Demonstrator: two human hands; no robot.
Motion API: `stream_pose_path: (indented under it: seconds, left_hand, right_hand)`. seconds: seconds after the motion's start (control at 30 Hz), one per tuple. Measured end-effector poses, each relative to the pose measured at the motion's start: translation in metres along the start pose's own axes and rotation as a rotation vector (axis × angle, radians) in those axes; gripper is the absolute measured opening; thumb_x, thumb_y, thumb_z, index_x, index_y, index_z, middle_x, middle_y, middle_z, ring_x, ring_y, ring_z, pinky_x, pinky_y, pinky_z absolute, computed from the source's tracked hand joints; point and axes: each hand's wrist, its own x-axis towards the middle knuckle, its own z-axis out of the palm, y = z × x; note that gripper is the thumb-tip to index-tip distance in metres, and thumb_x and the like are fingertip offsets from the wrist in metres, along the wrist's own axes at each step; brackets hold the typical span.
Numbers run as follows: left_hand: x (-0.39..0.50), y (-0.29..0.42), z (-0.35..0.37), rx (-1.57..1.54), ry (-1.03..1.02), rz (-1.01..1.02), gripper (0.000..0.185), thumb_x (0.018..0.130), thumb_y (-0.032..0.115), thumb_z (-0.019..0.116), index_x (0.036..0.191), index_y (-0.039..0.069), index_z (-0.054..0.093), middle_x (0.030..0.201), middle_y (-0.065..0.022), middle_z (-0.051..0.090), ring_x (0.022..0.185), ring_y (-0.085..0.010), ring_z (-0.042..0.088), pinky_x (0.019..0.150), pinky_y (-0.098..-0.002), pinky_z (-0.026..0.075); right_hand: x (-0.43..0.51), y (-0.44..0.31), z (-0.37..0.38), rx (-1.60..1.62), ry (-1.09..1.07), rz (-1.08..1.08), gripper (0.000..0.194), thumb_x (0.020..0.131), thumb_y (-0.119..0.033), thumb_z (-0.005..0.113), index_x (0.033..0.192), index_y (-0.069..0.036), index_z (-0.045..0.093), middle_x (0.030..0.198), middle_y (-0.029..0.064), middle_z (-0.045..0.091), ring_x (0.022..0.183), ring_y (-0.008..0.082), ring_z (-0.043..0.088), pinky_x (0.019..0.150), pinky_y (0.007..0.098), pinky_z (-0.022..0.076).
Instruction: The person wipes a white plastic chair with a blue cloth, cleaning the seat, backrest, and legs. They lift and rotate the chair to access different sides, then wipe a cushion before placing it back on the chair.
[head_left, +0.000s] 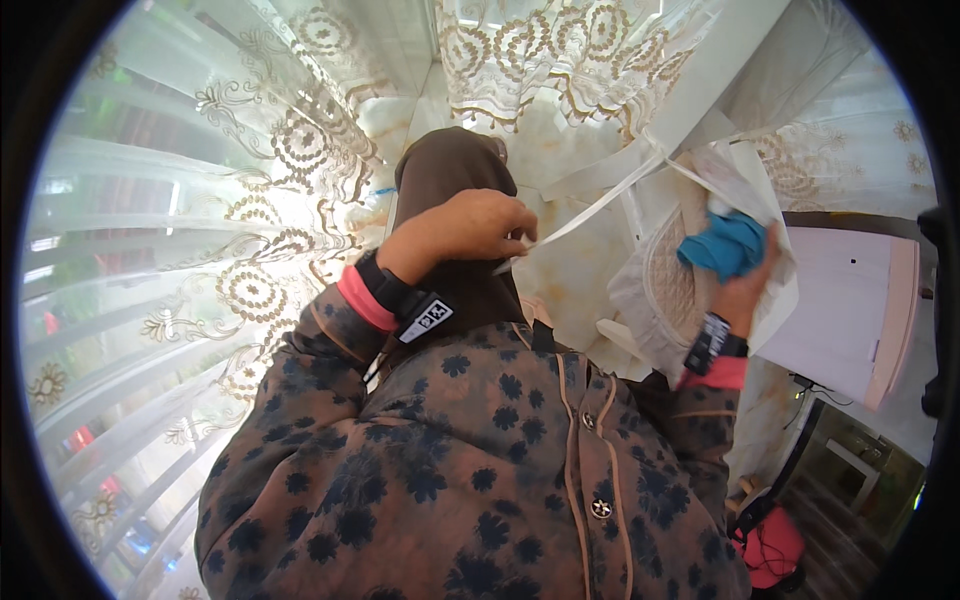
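Note:
My left hand (480, 225) is above my dark-trousered leg, its fingers pinched on the end of a white fabric strap (600, 201). That strap stretches taut toward a pale post at the upper right. In my right hand (742, 292) is a crumpled blue cloth (724, 244). The cloth lies against a white fabric piece (780, 277) that hangs around my fingers. Beside it shows a beige quilted fabric panel (675, 281) with a curved edge. The hidden side of my right hand cannot be seen.
Sheer embroidered curtains (255, 292) hang on the left, with another curtain (570, 45) ahead. A white slanted post (720, 67) rises at the upper right. A white and pink cabinet-like appliance (840, 307) stands right. Below it sit a dark-framed glass panel (855, 480) and a pink item (772, 547) with cables.

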Motion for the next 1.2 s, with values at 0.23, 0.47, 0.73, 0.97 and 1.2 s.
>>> stream_pose_path:
  seconds: [0.23,0.47,0.73,0.97,1.2]
  left_hand:
    - [0.017,-0.002,0.021,-0.026,0.158,0.055,0.023,0.088,0.02,0.069,0.107,0.007,0.067,0.096,-0.012,0.068,0.088,-0.0303,0.066,0.079,-0.0411,0.052]
    - [0.037,0.018,0.031,-0.025,-0.028,0.095,0.02,0.088,0.018,0.068,0.105,0.006,0.068,0.09,-0.012,0.07,0.085,-0.0305,0.067,0.077,-0.0411,0.053]
    - [0.109,0.095,0.022,0.007,-0.179,0.261,0.018,0.089,0.017,0.068,0.103,0.006,0.068,0.091,-0.0118,0.07,0.083,-0.0298,0.067,0.077,-0.0402,0.053]
    - [0.275,0.111,0.03,-0.043,0.052,0.292,0.015,0.089,0.014,0.066,0.102,0.006,0.07,0.095,-0.0088,0.072,0.084,-0.0211,0.068,0.077,-0.0342,0.054]
    - [0.442,0.064,0.061,-0.191,0.772,0.098,0.022,0.086,0.008,0.064,0.105,-0.001,0.068,0.097,-0.0193,0.072,0.086,-0.031,0.07,0.078,-0.039,0.055]
  right_hand:
    - [-0.074,-0.123,-0.124,-0.12,0.039,-0.512,0.041,0.101,-0.033,0.053,0.126,-0.001,0.06,0.12,0.0126,0.066,0.11,0.0258,0.063,0.102,0.0414,0.0486]
    - [-0.089,-0.127,-0.192,-0.457,0.303,-0.578,0.033,0.097,-0.019,0.061,0.124,0.0,0.06,0.119,0.0137,0.065,0.108,0.0251,0.063,0.097,0.0396,0.0508]
    - [-0.003,-0.023,-0.213,-0.559,0.269,-0.316,0.03,0.094,-0.024,0.068,0.108,0.003,0.068,0.095,0.0092,0.071,0.085,0.0179,0.066,0.079,0.0289,0.0523]
    - [0.027,0.021,-0.118,-0.953,0.001,-0.138,0.016,0.09,-0.016,0.066,0.099,-0.003,0.07,0.086,0.0114,0.071,0.078,0.0211,0.068,0.074,0.0332,0.0534]
    - [0.111,-0.039,-0.059,-0.305,-0.246,-0.208,0.019,0.093,-0.016,0.067,0.102,0.0,0.072,0.087,0.0006,0.069,0.078,0.0061,0.059,0.07,0.0212,0.0477]
